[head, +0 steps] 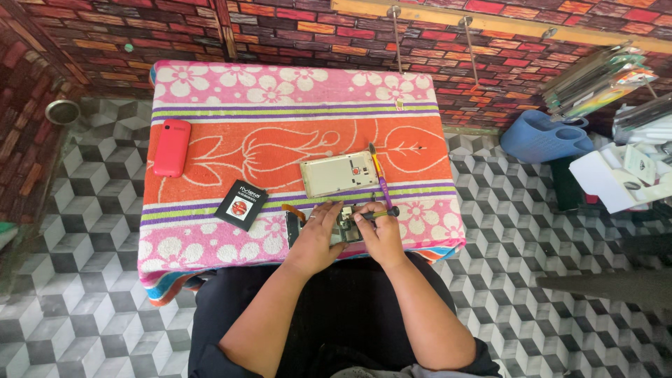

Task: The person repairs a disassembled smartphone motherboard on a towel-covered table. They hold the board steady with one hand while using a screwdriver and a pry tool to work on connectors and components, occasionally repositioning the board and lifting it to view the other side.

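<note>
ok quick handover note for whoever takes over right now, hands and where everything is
Left hand steadies the opened phone at the table's near edge.
Right hand grips a dark tool over it.
Back cover lies just beyond, inner side up, a purple-and-yellow tool beside it.
Black battery to the left; red phone farther left on the towel.
Done: cover and battery off.
Left: work inside the phone, too small to tell.

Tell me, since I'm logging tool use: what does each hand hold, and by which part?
The left hand steadies an opened phone body by its left side. The right hand grips a dark-handled screwdriver by its handle.
</note>
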